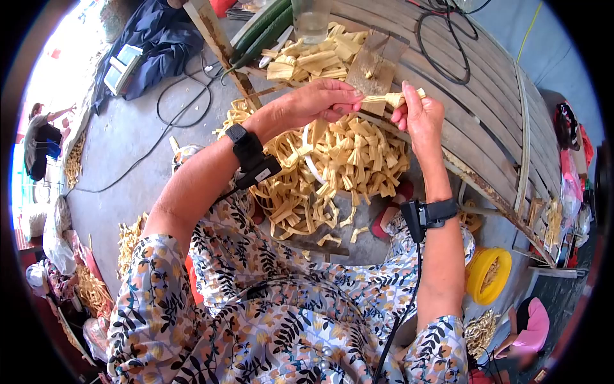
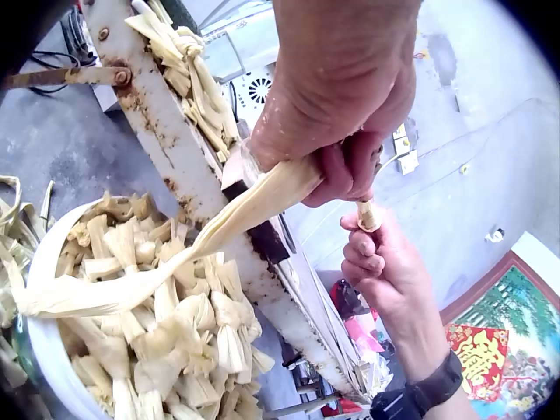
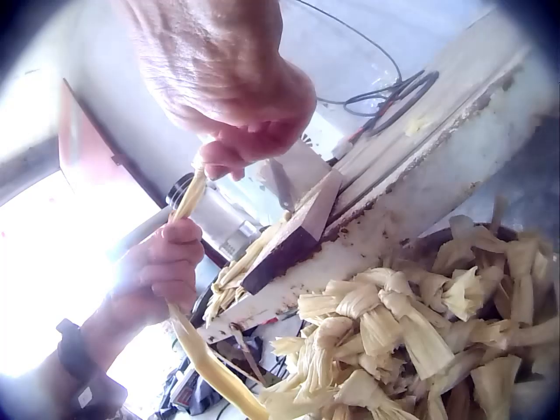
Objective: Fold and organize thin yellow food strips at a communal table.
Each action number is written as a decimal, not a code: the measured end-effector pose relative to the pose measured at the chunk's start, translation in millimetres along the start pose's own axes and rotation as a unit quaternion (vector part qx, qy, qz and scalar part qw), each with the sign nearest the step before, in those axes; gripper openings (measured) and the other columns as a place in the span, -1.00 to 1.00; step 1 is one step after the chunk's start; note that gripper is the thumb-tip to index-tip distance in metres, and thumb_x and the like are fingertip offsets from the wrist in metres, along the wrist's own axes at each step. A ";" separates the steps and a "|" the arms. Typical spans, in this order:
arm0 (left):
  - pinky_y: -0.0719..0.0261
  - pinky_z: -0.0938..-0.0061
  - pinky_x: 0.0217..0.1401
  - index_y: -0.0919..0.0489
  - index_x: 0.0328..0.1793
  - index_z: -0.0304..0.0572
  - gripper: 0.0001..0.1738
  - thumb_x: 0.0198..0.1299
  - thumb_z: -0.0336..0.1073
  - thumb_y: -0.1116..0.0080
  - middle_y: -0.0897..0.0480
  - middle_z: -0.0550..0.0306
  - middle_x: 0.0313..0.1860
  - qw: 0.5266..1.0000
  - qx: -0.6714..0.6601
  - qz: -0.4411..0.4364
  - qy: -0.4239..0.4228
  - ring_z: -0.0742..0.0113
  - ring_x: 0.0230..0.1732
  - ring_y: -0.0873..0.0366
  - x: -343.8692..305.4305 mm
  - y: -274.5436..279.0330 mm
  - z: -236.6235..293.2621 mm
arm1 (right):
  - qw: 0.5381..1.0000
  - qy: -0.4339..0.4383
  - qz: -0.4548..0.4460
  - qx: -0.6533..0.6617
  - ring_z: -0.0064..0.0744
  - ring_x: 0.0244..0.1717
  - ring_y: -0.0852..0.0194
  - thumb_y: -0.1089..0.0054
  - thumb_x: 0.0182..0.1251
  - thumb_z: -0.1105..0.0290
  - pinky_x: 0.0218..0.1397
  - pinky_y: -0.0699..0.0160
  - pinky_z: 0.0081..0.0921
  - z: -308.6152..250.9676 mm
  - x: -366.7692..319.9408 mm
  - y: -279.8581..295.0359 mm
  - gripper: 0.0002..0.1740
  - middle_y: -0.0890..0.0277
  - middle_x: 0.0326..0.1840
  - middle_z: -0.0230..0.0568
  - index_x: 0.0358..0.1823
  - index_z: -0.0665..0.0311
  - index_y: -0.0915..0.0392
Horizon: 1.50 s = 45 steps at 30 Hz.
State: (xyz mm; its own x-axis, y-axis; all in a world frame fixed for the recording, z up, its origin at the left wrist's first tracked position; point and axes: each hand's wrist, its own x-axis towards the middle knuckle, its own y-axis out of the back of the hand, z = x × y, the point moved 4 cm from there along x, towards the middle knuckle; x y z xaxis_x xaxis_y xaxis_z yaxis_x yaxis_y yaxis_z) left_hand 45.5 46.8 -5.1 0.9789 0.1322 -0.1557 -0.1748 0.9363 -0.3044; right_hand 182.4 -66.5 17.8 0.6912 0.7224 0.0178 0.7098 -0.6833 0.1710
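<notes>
Both hands are raised over the edge of a slatted table, joined by a pale yellow strip like tofu skin (image 1: pixel 377 100). My left hand (image 1: pixel 320 101) pinches this strip between thumb and fingers. From beneath that hand, a long tail of the strip (image 2: pixel 236 214) hangs down to the white bucket (image 2: pixel 45 337). My right hand (image 1: pixel 423 120) grips a knotted part at the other end, its thumb pointing up. Similar knotted pieces (image 1: pixel 361 150) pile up in the bucket below, with loose strips (image 1: pixel 288 205) draped at its left side.
On the slatted table (image 1: pixel 486 109) lie a small wooden board (image 1: pixel 374 73), more yellow pieces (image 1: pixel 320 57), a glass jar (image 1: pixel 311 22), cucumbers (image 1: pixel 262 32) and a coiled black cable (image 1: pixel 448 51). A yellow bucket (image 1: pixel 476 275) stands to the right. Other people appear at both sides.
</notes>
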 end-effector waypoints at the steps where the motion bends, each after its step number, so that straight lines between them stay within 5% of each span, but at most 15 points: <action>1: 0.07 0.75 -0.65 -0.44 -0.42 -0.17 -0.73 0.27 -0.17 0.09 -0.12 0.48 -0.71 1.000 0.020 0.014 -0.007 0.68 -0.68 0.02 1.5 1.3 3.4 | 1.000 0.004 0.008 0.004 -0.65 -0.87 -0.16 -0.04 0.23 0.14 -0.78 -0.13 -0.71 -1.3 3.0 0.3 -0.52 -0.36 -0.82 -0.28 -0.69 0.40 -0.46; 12: -0.27 0.67 -0.57 -0.56 -0.38 -0.30 -0.75 0.19 -0.26 0.01 -0.39 0.34 -0.66 0.895 0.361 0.182 -0.190 0.61 -0.63 -0.27 51.2 44.1 42.5 | 0.987 -0.004 0.101 0.123 -0.70 -0.80 -0.18 -0.07 0.22 0.20 -0.73 -0.13 -0.75 16.4 59.0 7.7 -0.61 -0.40 -0.75 -0.28 -0.64 0.35 -0.44; 20: -0.37 0.50 -0.54 -0.61 -0.40 -0.22 -0.82 0.03 -0.27 -0.08 -0.52 0.16 -0.66 0.868 0.356 0.291 -0.186 0.45 -0.64 -0.40 71.2 56.6 40.6 | 0.983 -0.001 0.134 0.129 -0.68 -0.79 -0.19 -0.07 0.22 0.20 -0.73 -0.16 -0.72 24.1 72.9 3.6 -0.60 -0.40 -0.75 -0.28 -0.66 0.35 -0.43; 30: -0.37 0.49 -0.52 -0.61 -0.38 -0.23 -0.81 0.04 -0.25 -0.13 -0.53 0.14 -0.63 0.838 0.404 0.303 -0.205 0.44 -0.61 -0.39 80.3 59.2 33.5 | 0.985 -0.022 0.146 0.091 -0.60 -0.80 -0.24 -0.04 0.21 0.20 -0.69 -0.22 -0.64 42.8 83.2 6.2 -0.57 -0.40 -0.79 -0.28 -0.70 0.38 -0.46; 33: -0.38 0.56 -0.55 -0.61 -0.36 -0.23 -0.80 0.07 -0.23 -0.12 -0.54 0.23 -0.63 0.804 0.448 0.319 -0.226 0.53 -0.61 -0.39 82.7 64.5 21.1 | 0.966 0.049 0.181 -0.176 -0.50 -0.80 -0.29 0.00 0.19 0.18 -0.62 -0.29 -0.53 58.3 86.4 7.2 -0.53 -0.39 -0.84 -0.28 -0.74 0.39 -0.49; 35: -0.40 0.55 -0.52 -0.61 -0.38 -0.23 -0.79 0.06 -0.22 -0.13 -0.55 0.23 -0.63 0.794 0.442 0.347 -0.231 0.52 -0.60 -0.40 78.4 71.6 15.4 | 0.975 0.021 0.190 -0.114 -0.45 -0.79 -0.32 0.02 0.18 0.17 -0.57 -0.31 -0.49 65.2 84.0 17.9 -0.52 -0.38 -0.87 -0.29 -0.75 0.39 -0.50; 39: -0.33 0.68 -0.55 -0.58 -0.32 -0.26 -0.80 0.18 -0.29 -0.03 -0.50 0.30 -0.59 0.937 0.217 0.230 -0.148 0.59 -0.61 -0.33 53.4 57.3 22.8 | 0.993 -0.039 0.074 -0.088 -0.60 -0.79 -0.29 -0.10 0.16 0.15 -0.69 -0.22 -0.63 35.9 55.1 15.1 -0.59 -0.42 -0.79 -0.30 -0.65 0.36 -0.53; 41: -0.31 0.75 -0.53 -0.54 -0.23 -0.28 -0.82 0.21 -0.33 0.01 -0.46 0.32 -0.57 0.956 0.205 0.178 -0.114 0.63 -0.58 -0.33 39.3 47.1 21.2 | 0.990 -0.122 -0.026 -0.066 -0.65 -0.78 -0.28 -0.16 0.14 0.14 -0.72 -0.18 -0.70 26.9 30.3 6.1 -0.62 -0.44 -0.74 -0.30 -0.59 0.35 -0.53; 45: -0.37 0.74 -0.51 -0.48 -0.20 -0.27 -0.85 0.17 -0.34 -0.06 -0.47 0.31 -0.54 0.961 0.225 0.109 -0.120 0.63 -0.56 -0.40 19.0 22.9 17.8 | 0.966 -0.070 -0.161 -0.192 -0.66 -0.70 -0.32 -0.21 0.12 0.17 -0.65 -0.25 -0.73 0.9 -0.7 1.6 -0.64 -0.47 -0.66 -0.31 -0.36 0.40 -0.54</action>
State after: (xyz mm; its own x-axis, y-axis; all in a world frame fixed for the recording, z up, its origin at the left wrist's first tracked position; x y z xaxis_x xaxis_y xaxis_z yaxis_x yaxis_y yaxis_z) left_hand 61.9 76.6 1.7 0.9299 0.3614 0.0676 -0.3677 0.9168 0.1557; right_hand 183.2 -68.2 17.1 0.4737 0.8514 -0.2252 0.8065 -0.3166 0.4992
